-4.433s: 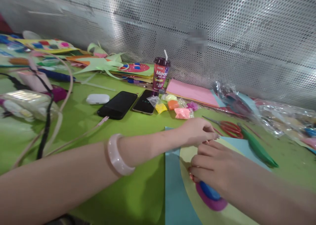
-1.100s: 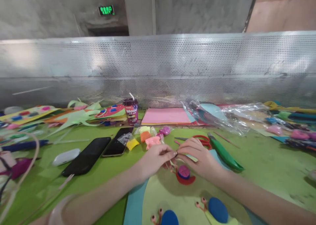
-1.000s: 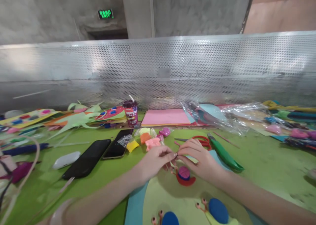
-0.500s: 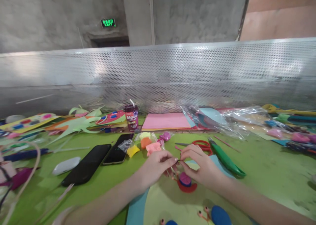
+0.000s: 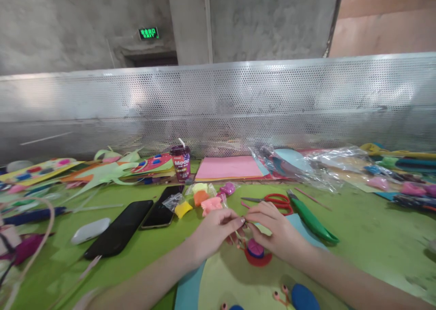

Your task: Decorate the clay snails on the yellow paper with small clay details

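My left hand and my right hand meet fingertip to fingertip above a pale green paper sheet. Both pinch a tiny piece between them, too small to name. Just below the fingers a red clay snail with a pink and blue shell lies on the sheet. A blue-shelled snail lies nearer me on the same sheet. The sheet rests on a blue paper on the green table.
Bagged clay lumps, two phones, a white case, red scissors, a green tool, a drink cup, pink paper, plastic bags at right, paper crafts at left. Perforated metal panel behind.
Since a second ago the view has tilted up slightly, so the lower snails slid toward the bottom edge. My hands keep pinching at the same spot above the red snail.
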`<state>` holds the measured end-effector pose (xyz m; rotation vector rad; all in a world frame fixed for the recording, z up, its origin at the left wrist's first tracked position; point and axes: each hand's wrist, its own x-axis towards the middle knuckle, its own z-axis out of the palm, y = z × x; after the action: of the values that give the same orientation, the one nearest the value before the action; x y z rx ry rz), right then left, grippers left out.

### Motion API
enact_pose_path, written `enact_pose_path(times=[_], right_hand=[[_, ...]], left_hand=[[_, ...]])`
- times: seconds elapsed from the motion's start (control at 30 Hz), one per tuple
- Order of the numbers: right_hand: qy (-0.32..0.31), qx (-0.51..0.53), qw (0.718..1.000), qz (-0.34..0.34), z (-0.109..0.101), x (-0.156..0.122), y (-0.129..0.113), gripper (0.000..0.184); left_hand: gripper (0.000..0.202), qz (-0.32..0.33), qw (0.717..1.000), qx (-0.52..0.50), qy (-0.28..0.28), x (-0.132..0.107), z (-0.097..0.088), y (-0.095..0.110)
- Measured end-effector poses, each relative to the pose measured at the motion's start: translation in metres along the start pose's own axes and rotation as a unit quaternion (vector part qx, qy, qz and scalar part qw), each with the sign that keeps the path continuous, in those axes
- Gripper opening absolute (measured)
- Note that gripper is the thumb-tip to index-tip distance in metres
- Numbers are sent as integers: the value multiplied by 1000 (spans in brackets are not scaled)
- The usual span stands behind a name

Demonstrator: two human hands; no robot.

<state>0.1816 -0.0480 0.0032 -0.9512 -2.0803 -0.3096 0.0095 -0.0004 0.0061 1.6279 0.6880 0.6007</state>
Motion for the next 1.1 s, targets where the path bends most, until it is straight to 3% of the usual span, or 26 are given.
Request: enact_pose_path(times=[1.1], right_hand=[[-9,3,1000,4,0,-4,0,9]], left_hand=[[30,0,1000,-3,-3,-1,0,1]])
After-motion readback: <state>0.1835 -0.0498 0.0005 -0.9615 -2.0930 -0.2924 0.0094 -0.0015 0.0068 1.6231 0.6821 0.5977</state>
